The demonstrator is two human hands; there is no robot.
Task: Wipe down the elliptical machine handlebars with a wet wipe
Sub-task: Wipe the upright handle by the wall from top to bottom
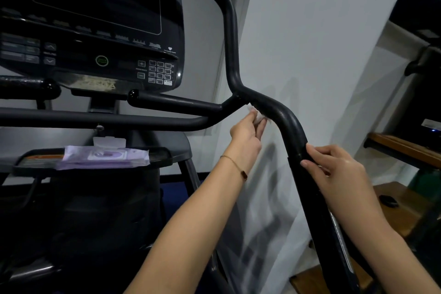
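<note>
Wet wipe [253, 112] pressed against the bend of the handlebar [290, 124].
At the left, an opened pack of wipes [105, 156] is laid on the tray [167, 159] of the machine. The wipe is pinched in the fingers of the left hand [245, 133] and touches the underside of the bend; it is judged thin, limp and damp, so it is best kept bunched. The handlebar is judged a stiff, smooth tube; lower down it is gripped by the right hand [334, 164], probably to steady it.
</note>
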